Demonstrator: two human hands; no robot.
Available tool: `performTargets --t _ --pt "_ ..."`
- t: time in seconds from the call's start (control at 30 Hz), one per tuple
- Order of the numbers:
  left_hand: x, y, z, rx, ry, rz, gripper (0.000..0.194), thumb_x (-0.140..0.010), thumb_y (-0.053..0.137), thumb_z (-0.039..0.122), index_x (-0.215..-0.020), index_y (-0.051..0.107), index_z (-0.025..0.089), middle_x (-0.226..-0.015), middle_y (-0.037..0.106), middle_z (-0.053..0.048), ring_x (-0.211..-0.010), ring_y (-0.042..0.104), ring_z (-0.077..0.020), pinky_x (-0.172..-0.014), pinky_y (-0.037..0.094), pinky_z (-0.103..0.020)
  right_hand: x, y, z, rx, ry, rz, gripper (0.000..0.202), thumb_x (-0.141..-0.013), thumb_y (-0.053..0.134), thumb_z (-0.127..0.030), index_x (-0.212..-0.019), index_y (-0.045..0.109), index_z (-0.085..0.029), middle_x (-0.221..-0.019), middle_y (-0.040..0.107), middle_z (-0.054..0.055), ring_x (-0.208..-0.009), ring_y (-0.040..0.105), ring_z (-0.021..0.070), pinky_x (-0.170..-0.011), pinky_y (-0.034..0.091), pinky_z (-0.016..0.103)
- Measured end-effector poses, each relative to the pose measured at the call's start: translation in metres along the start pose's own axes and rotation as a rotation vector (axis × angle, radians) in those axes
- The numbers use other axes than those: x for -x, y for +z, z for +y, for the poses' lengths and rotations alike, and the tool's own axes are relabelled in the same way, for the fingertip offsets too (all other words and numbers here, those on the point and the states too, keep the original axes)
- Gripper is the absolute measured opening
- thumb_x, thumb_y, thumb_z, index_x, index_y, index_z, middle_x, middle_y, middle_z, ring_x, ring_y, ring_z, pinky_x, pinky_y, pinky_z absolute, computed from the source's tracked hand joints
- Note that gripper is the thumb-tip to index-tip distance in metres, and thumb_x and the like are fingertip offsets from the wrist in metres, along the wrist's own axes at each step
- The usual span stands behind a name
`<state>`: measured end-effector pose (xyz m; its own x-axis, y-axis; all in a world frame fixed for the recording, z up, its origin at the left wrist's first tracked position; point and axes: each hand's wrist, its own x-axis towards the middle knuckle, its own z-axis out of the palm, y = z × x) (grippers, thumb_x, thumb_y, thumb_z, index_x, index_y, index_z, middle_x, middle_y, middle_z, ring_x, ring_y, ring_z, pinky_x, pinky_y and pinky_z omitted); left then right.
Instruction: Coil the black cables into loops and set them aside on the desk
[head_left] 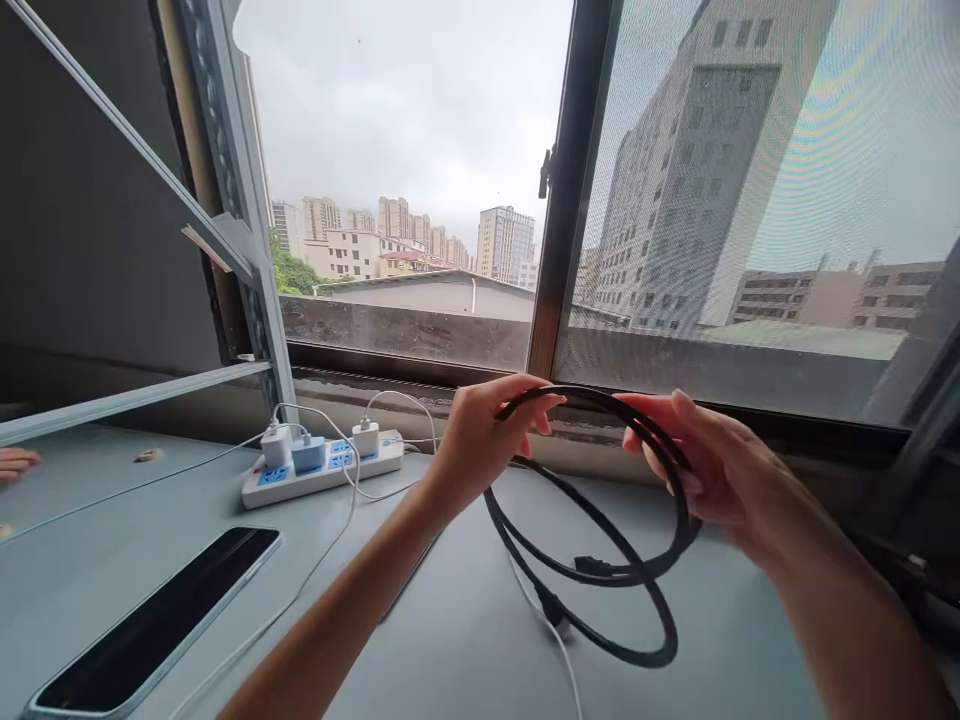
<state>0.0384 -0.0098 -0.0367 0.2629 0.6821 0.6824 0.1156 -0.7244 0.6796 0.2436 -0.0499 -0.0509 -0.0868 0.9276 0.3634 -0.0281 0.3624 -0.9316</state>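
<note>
A black cable point(660, 645) hangs in loose loops between my two hands, above the grey table. My left hand point(487, 430) pinches the top of a loop between thumb and fingers. On the other side, my right hand point(712, 460) has its fingers curled around the right side of the loops. One dark plug end point(592, 566) of the cable shows inside the loops. A second connector point(555, 610) dangles lower, with a metallic tip, close to a thin white wire.
A white power strip point(322, 475) with several chargers and white cables stands by the window. A phone point(157, 620) lies at the front left of the table point(420, 680). Another person's fingers point(16, 462) show at the left edge. A metal shelf frame point(255, 240) rises at the left.
</note>
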Motion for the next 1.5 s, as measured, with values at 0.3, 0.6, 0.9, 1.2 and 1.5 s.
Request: performTargets --t 0.3,0.6,0.9,1.2,1.5 --pt "-0.001 0.010 -0.013 0.094 0.034 0.217 0.014 -0.085 0.057 0.030 -0.082 0.065 0.019 -0.052 0.047 0.005 -0.043 0.038 -0.0079 -0.041 0.030 -0.020 -0.003 -0.002 0.004 0.118 0.072 -0.453 0.039 -0.078 0.066 -0.049 -0.100 0.068 -0.017 -0.055 0.056 -0.002 -0.051 0.055 0.0086 -0.051 0.047 0.018" --pt "0.006 0.015 -0.010 -0.061 0.029 0.285 0.018 -0.083 0.060 0.034 -0.087 0.069 0.019 -0.058 0.050 0.003 -0.050 0.035 -0.0105 -0.047 0.027 -0.022 0.003 0.021 0.002 0.098 0.099 -0.808 0.037 -0.082 0.057 -0.053 -0.089 0.073 -0.021 -0.080 0.070 0.003 -0.070 0.059 0.0135 -0.065 0.045 0.024" --pt "0.005 0.011 -0.002 -0.006 0.079 0.219 0.014 -0.079 0.064 0.032 -0.075 0.068 0.019 -0.056 0.051 0.003 -0.051 0.039 -0.0097 -0.047 0.030 -0.021 -0.006 0.019 0.007 -0.266 0.229 -0.335 0.034 -0.080 0.060 -0.055 -0.082 0.055 -0.021 -0.049 0.050 -0.009 -0.027 0.034 0.0038 -0.029 0.027 0.016" --pt "-0.005 -0.026 0.003 0.055 0.069 0.001 0.017 -0.069 0.075 0.034 -0.062 0.069 0.019 -0.054 0.057 0.000 -0.046 0.044 -0.0092 -0.042 0.032 -0.021 -0.040 -0.053 0.017 -0.351 -0.071 0.256 0.018 -0.076 0.065 -0.037 -0.080 0.054 -0.024 -0.062 0.033 -0.008 -0.044 0.031 0.0041 -0.045 0.042 0.016" --pt "-0.020 -0.048 -0.011 0.469 -0.109 0.187 0.054 -0.067 0.076 0.058 -0.058 0.040 0.019 -0.047 0.024 0.009 -0.040 0.022 -0.0044 -0.035 0.025 -0.016 -0.042 -0.103 0.018 -0.090 -0.195 0.307 0.027 -0.084 0.043 -0.024 -0.057 0.036 -0.023 -0.073 0.000 -0.006 -0.055 0.000 0.0101 -0.047 0.019 0.028"
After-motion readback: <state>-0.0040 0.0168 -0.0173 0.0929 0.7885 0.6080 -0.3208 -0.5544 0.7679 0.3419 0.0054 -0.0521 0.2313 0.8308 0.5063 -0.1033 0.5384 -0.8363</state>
